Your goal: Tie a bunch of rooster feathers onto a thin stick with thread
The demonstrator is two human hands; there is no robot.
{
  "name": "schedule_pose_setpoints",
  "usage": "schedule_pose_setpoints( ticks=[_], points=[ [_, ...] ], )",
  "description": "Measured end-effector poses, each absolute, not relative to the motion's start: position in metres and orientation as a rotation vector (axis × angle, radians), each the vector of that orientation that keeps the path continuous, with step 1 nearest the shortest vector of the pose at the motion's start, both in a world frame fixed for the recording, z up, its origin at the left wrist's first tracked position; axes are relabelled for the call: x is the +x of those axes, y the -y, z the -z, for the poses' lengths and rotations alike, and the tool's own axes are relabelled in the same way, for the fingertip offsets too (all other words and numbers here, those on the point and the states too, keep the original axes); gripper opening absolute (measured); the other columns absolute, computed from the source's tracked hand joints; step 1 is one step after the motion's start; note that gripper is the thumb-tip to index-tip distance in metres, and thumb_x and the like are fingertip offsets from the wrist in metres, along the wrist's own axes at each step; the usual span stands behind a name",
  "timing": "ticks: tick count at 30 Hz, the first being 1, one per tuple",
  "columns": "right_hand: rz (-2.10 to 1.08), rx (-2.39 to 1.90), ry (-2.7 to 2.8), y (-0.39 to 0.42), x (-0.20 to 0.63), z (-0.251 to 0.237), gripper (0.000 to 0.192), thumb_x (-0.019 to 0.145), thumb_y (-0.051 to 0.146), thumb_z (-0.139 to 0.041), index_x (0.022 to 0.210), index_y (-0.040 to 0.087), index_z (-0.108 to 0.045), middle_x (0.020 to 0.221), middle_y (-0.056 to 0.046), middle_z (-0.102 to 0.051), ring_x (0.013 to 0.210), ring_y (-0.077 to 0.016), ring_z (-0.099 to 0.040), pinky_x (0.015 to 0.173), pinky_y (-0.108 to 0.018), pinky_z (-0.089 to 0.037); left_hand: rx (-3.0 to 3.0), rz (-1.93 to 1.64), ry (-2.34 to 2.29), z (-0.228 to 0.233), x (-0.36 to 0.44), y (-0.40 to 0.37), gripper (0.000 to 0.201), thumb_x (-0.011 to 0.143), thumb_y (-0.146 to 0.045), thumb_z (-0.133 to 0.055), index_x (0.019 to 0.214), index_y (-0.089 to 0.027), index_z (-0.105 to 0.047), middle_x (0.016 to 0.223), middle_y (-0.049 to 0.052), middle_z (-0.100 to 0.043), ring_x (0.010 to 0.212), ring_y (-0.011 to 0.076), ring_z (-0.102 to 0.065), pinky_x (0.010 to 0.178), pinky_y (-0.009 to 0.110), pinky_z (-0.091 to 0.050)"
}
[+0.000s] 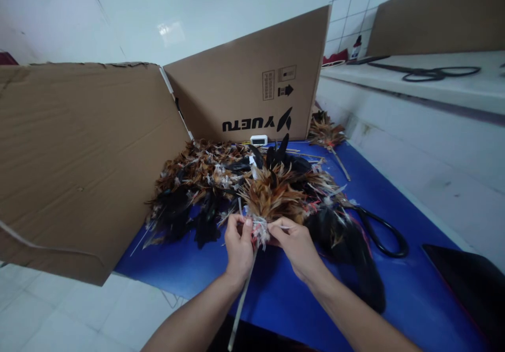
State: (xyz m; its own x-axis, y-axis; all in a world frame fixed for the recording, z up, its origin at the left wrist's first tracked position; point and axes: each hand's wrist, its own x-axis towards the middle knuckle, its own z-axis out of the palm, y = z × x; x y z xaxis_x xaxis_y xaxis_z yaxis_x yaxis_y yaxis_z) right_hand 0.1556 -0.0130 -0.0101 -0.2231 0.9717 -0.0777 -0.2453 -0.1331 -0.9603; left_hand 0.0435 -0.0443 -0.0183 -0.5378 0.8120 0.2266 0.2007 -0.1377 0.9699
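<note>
Both hands work at the base of a fan of brown and orange feathers bound to a thin stick that runs down toward me. My left hand grips the bundle where the stick meets the white fluffy quill ends. My right hand pinches a pale feather or strand at the same binding point. Behind them lies a heap of loose brown and black feathers on the blue table.
Black-handled scissors lie right of the hands. A finished feather duster rests near the back. Cardboard sheets wall the left and rear. A dark flat object sits at the right edge; a white ledge carries more scissors.
</note>
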Motion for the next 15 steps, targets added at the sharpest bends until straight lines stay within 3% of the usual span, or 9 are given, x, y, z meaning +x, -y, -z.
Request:
schedule_pose_setpoints(
  ticks=[11, 15],
  points=[
    [-1.554, -1.054, 1.075, 0.009, 0.161, 0.006, 0.017, 0.058, 0.022, -0.062, 0.050, 0.017, -0.048, 0.048, 0.005, -0.050, 0.048, -0.0104, -0.049, 0.052, -0.027, -0.050, 1.755, -1.761, -1.707, 0.016, 0.042, 0.045, 0.010, 0.084, -0.024, -0.048, 0.076, -0.019, -0.051, 0.087, 0.006, -0.057, 0.086, 0.0173, -0.054, 0.080, 0.030, -0.040],
    [-1.639, -1.089, 1.084, 0.009, 0.162, 0.004, 0.016, 0.056, 0.022, -0.060, 0.050, 0.018, -0.046, 0.046, 0.005, -0.048, 0.046, -0.0099, -0.050, 0.051, -0.027, -0.051, 1.904, -1.703, -1.494, 0.019, 0.037, 0.043, 0.010, 0.085, -0.023, -0.046, 0.078, -0.019, -0.053, 0.084, 0.006, -0.060, 0.081, 0.0161, -0.057, 0.075, 0.028, -0.043]
  ],
)
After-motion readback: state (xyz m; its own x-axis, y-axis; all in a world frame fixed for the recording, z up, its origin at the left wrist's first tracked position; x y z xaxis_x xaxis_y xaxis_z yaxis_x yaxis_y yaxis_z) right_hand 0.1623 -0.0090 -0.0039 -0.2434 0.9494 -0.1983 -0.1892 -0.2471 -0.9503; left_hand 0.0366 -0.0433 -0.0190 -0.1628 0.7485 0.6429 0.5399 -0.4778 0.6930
